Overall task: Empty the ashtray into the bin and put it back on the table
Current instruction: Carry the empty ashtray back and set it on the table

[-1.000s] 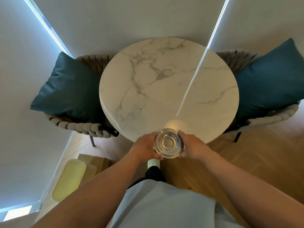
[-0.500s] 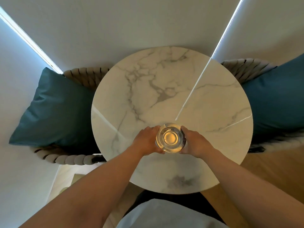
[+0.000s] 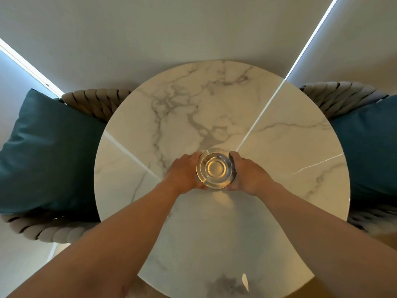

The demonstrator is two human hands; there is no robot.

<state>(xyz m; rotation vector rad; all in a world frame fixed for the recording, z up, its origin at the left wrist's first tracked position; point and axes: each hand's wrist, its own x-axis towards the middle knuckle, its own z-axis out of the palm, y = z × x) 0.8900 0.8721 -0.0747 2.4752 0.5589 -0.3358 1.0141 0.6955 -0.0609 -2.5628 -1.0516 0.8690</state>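
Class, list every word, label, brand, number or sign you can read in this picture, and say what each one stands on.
None: no readable text anywhere.
The glass ashtray, held between the left hand and right hand, is unmarked.
The marble table shows only grey veins.
The teal cushions are plain.

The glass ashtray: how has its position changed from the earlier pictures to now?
The round clear glass ashtray was carried forward, from beyond the near edge of the round white marble table to over its middle. Whether it touches the top yet cannot be told. Unchanged: the left hand and right hand grip its two sides.
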